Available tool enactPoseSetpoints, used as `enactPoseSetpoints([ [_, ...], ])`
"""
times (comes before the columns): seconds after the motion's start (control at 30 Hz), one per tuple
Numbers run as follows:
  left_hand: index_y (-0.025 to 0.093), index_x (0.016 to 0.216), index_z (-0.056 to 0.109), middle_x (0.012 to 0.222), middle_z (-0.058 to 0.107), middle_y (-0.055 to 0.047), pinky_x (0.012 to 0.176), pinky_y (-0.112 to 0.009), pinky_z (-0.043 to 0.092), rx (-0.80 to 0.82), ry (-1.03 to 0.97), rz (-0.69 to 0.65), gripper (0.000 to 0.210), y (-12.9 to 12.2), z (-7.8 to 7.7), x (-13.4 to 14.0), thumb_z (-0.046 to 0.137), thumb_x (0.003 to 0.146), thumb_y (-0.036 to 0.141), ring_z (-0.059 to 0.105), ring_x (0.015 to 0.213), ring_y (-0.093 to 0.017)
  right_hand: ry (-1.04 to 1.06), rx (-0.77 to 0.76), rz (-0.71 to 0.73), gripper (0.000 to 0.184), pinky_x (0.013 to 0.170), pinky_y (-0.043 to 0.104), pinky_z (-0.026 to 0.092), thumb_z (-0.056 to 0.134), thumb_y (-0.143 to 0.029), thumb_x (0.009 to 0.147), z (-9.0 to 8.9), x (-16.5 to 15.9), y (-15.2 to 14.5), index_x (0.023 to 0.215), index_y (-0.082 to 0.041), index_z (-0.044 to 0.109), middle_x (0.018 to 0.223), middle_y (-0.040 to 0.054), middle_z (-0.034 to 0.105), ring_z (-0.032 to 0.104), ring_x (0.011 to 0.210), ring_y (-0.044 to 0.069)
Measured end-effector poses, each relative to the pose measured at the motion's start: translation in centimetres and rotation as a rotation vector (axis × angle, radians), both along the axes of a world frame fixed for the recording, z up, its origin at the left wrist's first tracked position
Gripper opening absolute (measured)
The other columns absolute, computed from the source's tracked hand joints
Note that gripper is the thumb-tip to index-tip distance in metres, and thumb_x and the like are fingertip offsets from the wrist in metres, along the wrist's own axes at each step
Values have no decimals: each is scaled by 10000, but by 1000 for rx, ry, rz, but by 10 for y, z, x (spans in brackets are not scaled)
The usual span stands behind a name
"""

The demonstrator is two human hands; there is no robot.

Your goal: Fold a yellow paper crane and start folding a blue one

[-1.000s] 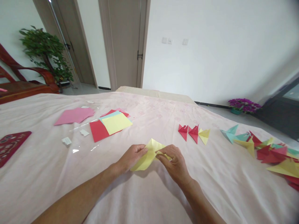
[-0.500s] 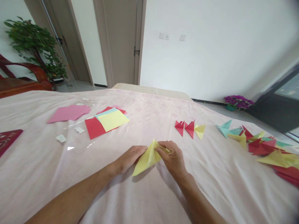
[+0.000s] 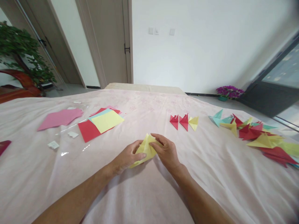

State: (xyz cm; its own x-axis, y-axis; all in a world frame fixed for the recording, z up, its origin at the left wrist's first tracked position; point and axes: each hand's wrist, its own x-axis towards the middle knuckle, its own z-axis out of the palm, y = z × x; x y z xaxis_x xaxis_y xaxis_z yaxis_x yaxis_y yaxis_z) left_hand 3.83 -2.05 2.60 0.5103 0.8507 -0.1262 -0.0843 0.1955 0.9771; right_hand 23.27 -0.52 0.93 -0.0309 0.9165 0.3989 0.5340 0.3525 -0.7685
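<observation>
A partly folded sheet of yellow origami paper (image 3: 146, 148) is held between my two hands, just over the cloth-covered table. My left hand (image 3: 128, 157) grips its left side, the thumb lying across the near face and the fingers behind. On the other side, my right hand (image 3: 167, 151) pinches the paper between thumb and fingers near its raised peak. Ahead and to the right stand folded paper cranes: a red one (image 3: 174, 121), a second red one (image 3: 184, 121) and a yellow one (image 3: 193, 123).
On the left lie pink paper sheets (image 3: 59, 119), a yellow sheet (image 3: 106, 121) over blue and red ones, and a clear plastic wrapper (image 3: 66, 146). Several folded paper pieces (image 3: 251, 132) are heaped at the right. The tablecloth (image 3: 144, 199) has wrinkles.
My left thumb has come over the front of the yellow paper, and the left hand now grasps it. The right hand keeps its pinch. The whole view has shifted slightly to the right.
</observation>
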Motion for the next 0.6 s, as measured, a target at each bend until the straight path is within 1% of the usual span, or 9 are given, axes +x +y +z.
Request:
enactPoseSetpoints([
  [0.07, 196, 1253, 541, 1099, 665, -92, 777, -295, 484, 49, 9, 1, 533, -1, -2, 2, 703, 760, 319, 639, 954, -231, 7, 6, 0, 351, 764, 305, 525, 658, -232, 802, 1, 1, 0, 1152, -242, 679, 948, 26, 722, 658, 833, 186],
  [0.13, 186, 1252, 541, 1089, 676, -86, 798, -295, 475, 90, 35, -5, 514, -3, -2, 4, 678, 764, 276, 642, 962, -229, 8, 18, 26, 359, 737, 296, 515, 652, -215, 798, 4, 3, -1, 1155, -243, 675, 890, 17, 692, 630, 783, 171],
  [0.2, 175, 1260, 537, 1073, 683, -80, 796, -298, 473, 116, 56, -19, 506, -6, -1, 5, 647, 770, 236, 649, 924, -215, 11, 27, 69, 369, 712, 285, 502, 642, -196, 802, 9, 5, -3, 1167, -249, 666, 875, 14, 658, 594, 743, 154],
  [0.27, 170, 1267, 535, 1073, 681, -76, 779, -296, 473, 139, 69, -32, 499, -8, 0, 7, 611, 775, 192, 650, 893, -201, 21, 30, 103, 398, 687, 280, 492, 645, -186, 802, 13, 7, -5, 1194, -254, 652, 927, 26, 633, 562, 718, 143],
  [0.37, 177, 1252, 553, 1095, 672, -72, 770, -290, 471, 174, 85, -33, 476, -11, -2, 7, 570, 778, 139, 644, 914, -200, 32, -3, 146, 433, 679, 287, 487, 656, -190, 796, 16, 9, -6, 1222, -263, 640, 1108, 56, 604, 545, 708, 129],
  [0.43, 182, 1247, 564, 1095, 672, -69, 779, -292, 470, 186, 85, -35, 464, -11, -4, 7, 560, 786, 128, 642, 920, -199, 20, -52, 191, 414, 696, 294, 481, 654, -196, 801, 17, 11, -5, 1208, -270, 650, 1136, 52, 619, 555, 718, 131],
  [0.47, 184, 1252, 565, 1093, 674, -70, 781, -294, 471, 183, 81, -40, 462, -11, -5, 6, 560, 793, 131, 644, 912, -197, 12, -82, 210, 379, 702, 295, 475, 649, -202, 806, 17, 12, -5, 1178, -269, 667, 1097, 43, 642, 561, 726, 136],
  [0.53, 190, 1266, 560, 1098, 678, -76, 775, -296, 471, 162, 65, -54, 451, -10, -7, 5, 570, 816, 158, 650, 899, -194, 8, -139, 225, 271, 696, 291, 456, 643, -220, 811, 18, 14, -4, 1070, -259, 714, 949, 23, 675, 565, 732, 148],
  [0.6, 194, 1263, 563, 1104, 681, -84, 783, -295, 469, 141, 35, -61, 420, -8, -8, 1, 589, 844, 215, 655, 910, -195, 44, -202, 213, 154, 661, 281, 435, 651, -250, 807, 19, 16, -3, 933, -238, 739, 826, 13, 664, 556, 706, 149],
])
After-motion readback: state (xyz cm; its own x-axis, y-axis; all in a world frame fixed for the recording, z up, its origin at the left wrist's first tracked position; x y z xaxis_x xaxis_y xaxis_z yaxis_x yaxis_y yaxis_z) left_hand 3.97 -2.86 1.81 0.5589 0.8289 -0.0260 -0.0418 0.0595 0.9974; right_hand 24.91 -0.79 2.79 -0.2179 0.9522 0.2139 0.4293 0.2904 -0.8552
